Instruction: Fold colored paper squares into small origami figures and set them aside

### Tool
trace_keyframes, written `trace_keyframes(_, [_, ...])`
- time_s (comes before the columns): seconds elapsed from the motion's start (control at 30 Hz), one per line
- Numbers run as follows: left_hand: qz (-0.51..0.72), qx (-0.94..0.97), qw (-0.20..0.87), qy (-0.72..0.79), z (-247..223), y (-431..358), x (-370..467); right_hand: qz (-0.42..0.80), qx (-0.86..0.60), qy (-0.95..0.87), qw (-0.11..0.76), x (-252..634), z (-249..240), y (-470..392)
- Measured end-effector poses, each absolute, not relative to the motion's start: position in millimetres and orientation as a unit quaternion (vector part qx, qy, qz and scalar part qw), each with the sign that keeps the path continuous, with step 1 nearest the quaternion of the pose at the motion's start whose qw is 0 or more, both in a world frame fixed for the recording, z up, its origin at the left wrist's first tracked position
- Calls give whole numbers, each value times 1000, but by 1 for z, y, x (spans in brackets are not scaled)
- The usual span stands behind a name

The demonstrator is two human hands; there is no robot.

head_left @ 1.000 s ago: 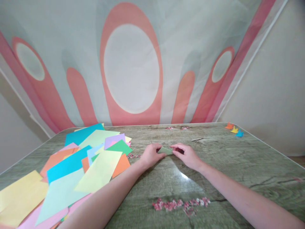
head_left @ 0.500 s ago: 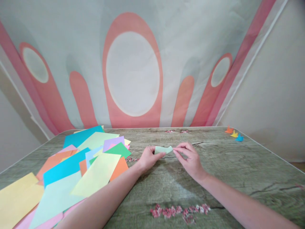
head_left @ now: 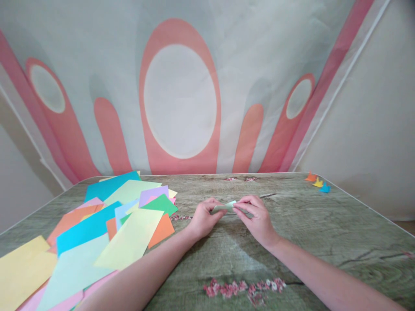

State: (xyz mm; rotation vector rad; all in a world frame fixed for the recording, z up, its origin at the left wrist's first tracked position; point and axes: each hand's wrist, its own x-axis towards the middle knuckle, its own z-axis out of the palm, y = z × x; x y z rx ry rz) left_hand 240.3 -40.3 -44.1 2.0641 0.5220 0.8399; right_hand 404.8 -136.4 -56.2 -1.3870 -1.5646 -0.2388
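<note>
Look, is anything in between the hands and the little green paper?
No, nothing visible is in the way: the left hand and right hand both already hold the pale green paper in their fingers. The coloured sheets lie off to the left, and the small folded shapes are at the far right.

The folded pale-green paper [head_left: 229, 204] and smooth paper sheets [head_left: 131, 237] by the counter's [head_left: 308, 224] left edge look matt. The wood-grained counter shines faintly.
</note>
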Motion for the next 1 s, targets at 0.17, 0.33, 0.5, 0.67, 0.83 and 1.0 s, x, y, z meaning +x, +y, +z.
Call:
trace_keyframes(0.17, [360,863,305,182,-45,-41,239,-94,-569,-661,480,405,-55,-137])
trace_keyframes(0.33, [343,901,189,183,-44,-41,236,-112,-569,-684,442,404,-53,-138])
trace_keyframes(0.5, [318,919,133,192,-38,-50,234,-132,-553,-715,407,401,-54,-138])
trace_keyframes(0.67, [319,920,125,189,-36,-52,234,-135,-544,-717,414,400,-55,-138])
trace_keyframes(0.83, [333,916,127,185,-36,-49,234,-133,-540,-707,437,402,-55,-137])
trace_keyframes(1.0, [334,915,133,181,-39,-49,233,-119,-536,-713,436,403,-55,-137])
